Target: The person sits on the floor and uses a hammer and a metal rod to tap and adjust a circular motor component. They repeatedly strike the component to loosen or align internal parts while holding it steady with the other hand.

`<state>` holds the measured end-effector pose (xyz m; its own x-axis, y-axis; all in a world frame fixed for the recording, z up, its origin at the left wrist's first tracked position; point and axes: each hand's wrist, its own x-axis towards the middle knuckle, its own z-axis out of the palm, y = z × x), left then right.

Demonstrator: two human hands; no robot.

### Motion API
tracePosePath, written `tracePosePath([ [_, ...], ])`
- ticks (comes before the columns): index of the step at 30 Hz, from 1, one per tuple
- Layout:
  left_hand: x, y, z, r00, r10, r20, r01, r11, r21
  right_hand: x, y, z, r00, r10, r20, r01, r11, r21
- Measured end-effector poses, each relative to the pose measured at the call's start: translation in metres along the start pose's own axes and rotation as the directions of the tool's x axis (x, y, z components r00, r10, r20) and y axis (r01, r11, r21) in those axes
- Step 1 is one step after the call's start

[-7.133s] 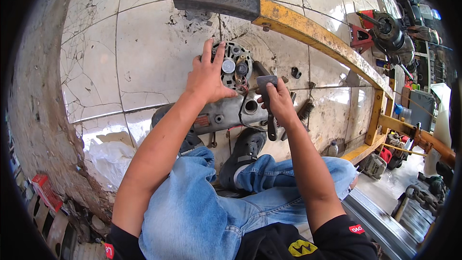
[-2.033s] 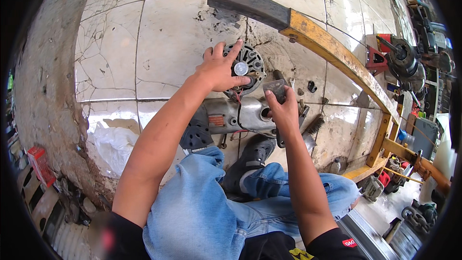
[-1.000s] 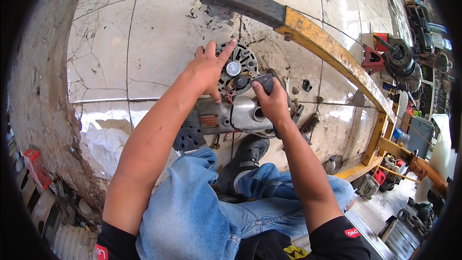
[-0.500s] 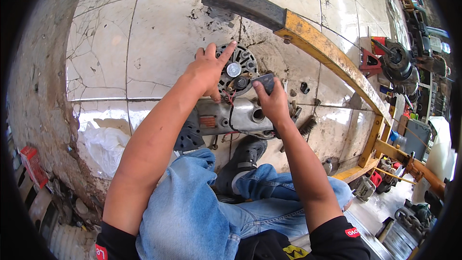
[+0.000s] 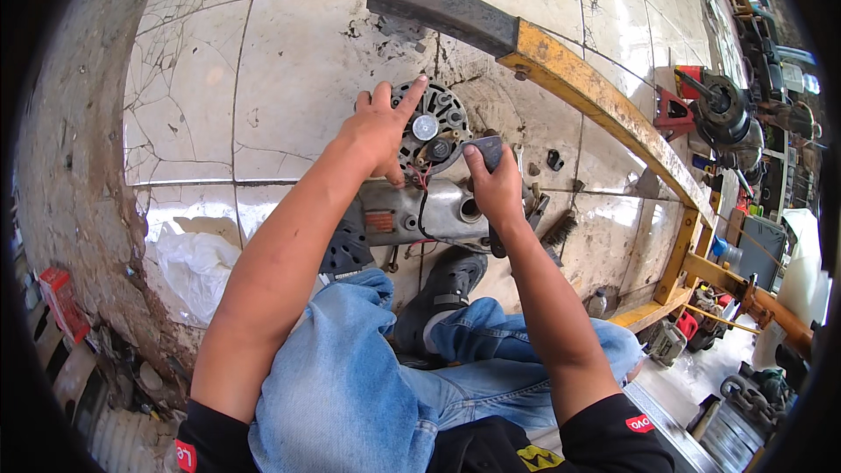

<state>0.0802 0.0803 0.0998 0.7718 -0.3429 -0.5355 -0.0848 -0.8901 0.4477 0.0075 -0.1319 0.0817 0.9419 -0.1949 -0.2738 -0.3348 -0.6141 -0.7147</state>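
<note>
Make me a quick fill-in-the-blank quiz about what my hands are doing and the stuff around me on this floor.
1. The left hand is on a metal part whose outline is ____.
2. Of the two hands, only the ____ one grips the dark tool.
3. The long beam is dark at its far end and mostly ____ elsewhere.
4. The crumpled bag on the floor is ____.

Missing words: round; right; yellow; white.

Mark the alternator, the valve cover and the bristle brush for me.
Alternator [image 5: 425,128]: head view, on the round silver cap on its slotted face.
Valve cover [image 5: 441,211]: head view, on bare metal left of the round opening.
Bristle brush [image 5: 561,227]: head view, on its dark bristles.
</note>
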Motion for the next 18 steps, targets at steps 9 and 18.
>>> tracePosePath([
  [9, -0.002, 0.003, -0.003, 1.000, -0.017, 0.011, 0.018, 1.000, -0.011, -0.009, -0.004, 0.004, 0.997, 0.068, 0.032, -0.069, 0.997, 0.041],
  [18, -0.004, 0.006, -0.010, 0.996, -0.036, 0.077, 0.040, 0.998, -0.046, -0.023, 0.003, 0.016, 0.992, 0.068, 0.109, -0.076, 0.995, 0.065],
])
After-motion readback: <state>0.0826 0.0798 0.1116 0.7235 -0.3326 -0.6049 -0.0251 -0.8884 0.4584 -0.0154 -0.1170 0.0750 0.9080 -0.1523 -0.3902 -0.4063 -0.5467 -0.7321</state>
